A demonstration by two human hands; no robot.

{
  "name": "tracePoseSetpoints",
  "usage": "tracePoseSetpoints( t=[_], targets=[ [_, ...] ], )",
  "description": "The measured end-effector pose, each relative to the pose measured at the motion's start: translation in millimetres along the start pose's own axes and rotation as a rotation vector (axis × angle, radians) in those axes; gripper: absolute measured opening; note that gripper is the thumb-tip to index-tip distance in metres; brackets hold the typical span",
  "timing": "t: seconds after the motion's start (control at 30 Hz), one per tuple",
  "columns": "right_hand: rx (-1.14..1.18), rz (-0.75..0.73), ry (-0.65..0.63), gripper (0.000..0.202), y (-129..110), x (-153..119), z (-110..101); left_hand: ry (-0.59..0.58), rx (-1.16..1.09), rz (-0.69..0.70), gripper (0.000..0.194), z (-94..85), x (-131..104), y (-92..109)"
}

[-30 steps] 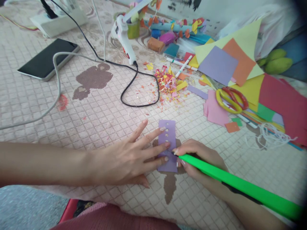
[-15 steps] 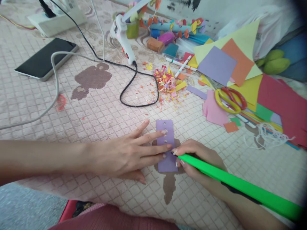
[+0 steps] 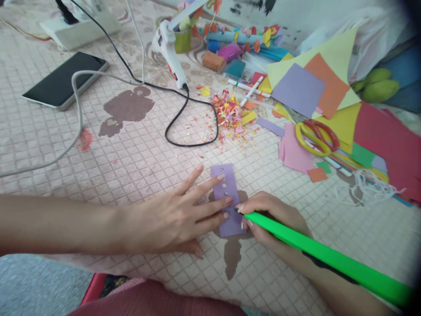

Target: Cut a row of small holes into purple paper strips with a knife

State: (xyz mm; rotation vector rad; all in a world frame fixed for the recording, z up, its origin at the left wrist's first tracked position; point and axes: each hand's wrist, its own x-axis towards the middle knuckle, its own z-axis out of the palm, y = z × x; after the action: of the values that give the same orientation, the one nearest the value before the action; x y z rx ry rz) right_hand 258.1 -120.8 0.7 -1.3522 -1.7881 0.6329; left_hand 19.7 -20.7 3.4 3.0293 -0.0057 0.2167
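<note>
A purple paper strip (image 3: 233, 224) with several small holes lies on the patterned cloth in front of me. My left hand (image 3: 177, 215) is spread flat, its fingertips pressing on the strip's left side and middle. At the strip's right edge, my right hand (image 3: 272, 219) is closed around a long bright green tool (image 3: 309, 241), a cutter or pen by its look. Its dark tip touches the strip close to my left fingertips. The far end of the tool runs off toward the lower right.
Scissors (image 3: 314, 138), pink paper (image 3: 296, 151) and white string (image 3: 375, 184) lie right. Paper scraps (image 3: 228, 112) and a glue gun (image 3: 171, 57) with a looped black cable are ahead. A phone (image 3: 66, 81) and power strip (image 3: 79, 30) sit at the left back.
The purple strip has tilted slightly, its upper end shifting left. My left hand has turned a little with it, while my right hand stays nearly in place.
</note>
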Motion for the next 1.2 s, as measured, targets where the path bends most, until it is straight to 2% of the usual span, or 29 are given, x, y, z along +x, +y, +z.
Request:
tracePoseSetpoints(
  t=[0.33,0.5,0.57,0.67,0.77,0.97,1.2],
  targets=[
    [-0.048,-0.01,-0.005,0.022,-0.6,0.3,-0.3,0.032,0.034,0.014,0.063,0.4,0.2,8.1],
    [-0.052,-0.038,0.003,0.02,-0.5,1.6,-0.1,0.09,-0.081,0.082,0.051,2.0,-1.5,0.6],
    [-0.052,-0.042,0.009,0.021,-0.3,1.5,0.1,0.051,-0.139,0.086,0.049,1.7,-1.5,-3.7],
    [-0.058,-0.034,0.007,0.022,0.6,0.9,0.1,-0.055,-0.196,0.071,0.056,1.6,-0.9,-8.4],
    [-0.06,-0.036,0.011,0.021,2.0,0.3,0.5,-0.099,-0.215,0.074,0.061,1.8,-0.1,-10.4],
    [-0.067,-0.031,0.027,0.022,1.7,-0.4,1.8,-0.12,-0.18,0.037,0.063,-0.1,1.9,-7.1],
    [-0.047,-0.006,0.021,0.022,1.8,-1.9,2.7,-0.081,-0.072,-0.028,0.071,1.9,2.7,5.9]
  ],
)
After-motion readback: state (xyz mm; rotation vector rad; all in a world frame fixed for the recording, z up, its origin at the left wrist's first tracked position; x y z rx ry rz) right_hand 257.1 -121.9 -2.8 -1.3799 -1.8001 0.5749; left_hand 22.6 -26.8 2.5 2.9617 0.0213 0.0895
